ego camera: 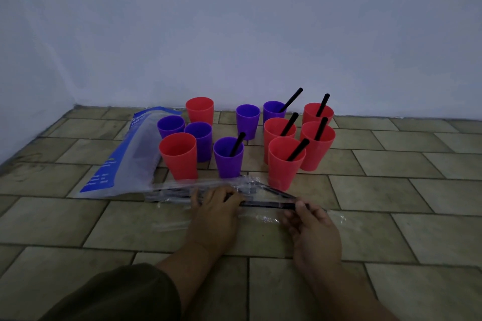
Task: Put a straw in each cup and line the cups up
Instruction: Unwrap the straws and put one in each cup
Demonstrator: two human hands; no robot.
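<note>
Several red and purple cups stand on the tiled floor near the wall. Four red cups on the right, such as the front one [284,164], each hold a black straw, as do a purple cup [229,157] in the middle and a purple cup [273,111] at the back. The empty ones are a front red cup [178,156], a back red cup [200,111] and three purple cups [170,126] [200,138] [247,120]. My left hand [217,210] presses on a clear wrapper of black straws [177,191]. My right hand [310,227] pinches a black straw [268,204] drawn from that wrapper.
A blue and clear plastic bag [125,156] lies on the floor left of the cups, touching them. A pale wall [234,34] stands right behind the cups. Tiled floor [391,203] extends to the right and towards me.
</note>
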